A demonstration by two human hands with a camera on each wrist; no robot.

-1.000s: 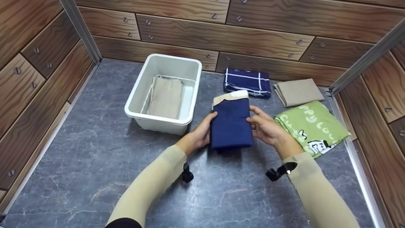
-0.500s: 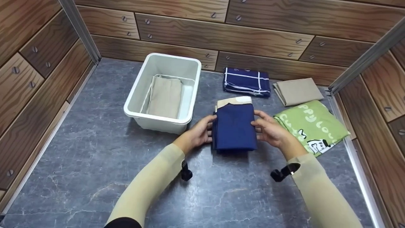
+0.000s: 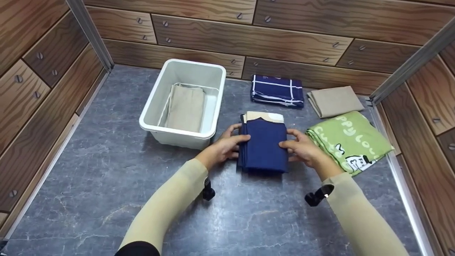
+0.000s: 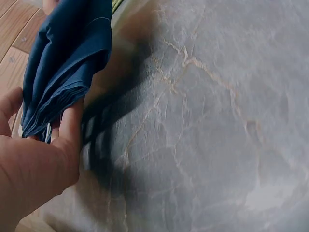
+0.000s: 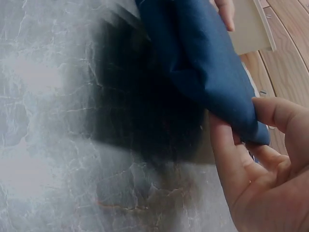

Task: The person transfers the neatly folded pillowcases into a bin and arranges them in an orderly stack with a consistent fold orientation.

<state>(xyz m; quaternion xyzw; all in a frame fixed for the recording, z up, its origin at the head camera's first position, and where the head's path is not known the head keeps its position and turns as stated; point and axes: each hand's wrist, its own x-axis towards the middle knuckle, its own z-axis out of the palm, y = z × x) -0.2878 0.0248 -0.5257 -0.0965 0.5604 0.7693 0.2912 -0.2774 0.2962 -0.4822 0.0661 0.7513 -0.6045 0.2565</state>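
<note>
A folded navy cloth, with a beige and white layer showing at its far end, is held between both hands at the middle of the grey table. My left hand grips its left edge with the thumb on top. On the opposite edge my right hand grips the same way. In the left wrist view the stacked folds of the navy cloth rest against my fingers. In the right wrist view the navy cloth is pinched by my thumb, and its shadow falls on the table below.
A white bin with a beige cloth inside stands to the left. At the back lie a navy checked cloth and a folded beige cloth. A green printed cloth lies at the right. Wooden walls enclose the table.
The navy cloth has straightened and dropped slightly toward me. Both thumbs have slid further onto its top.
</note>
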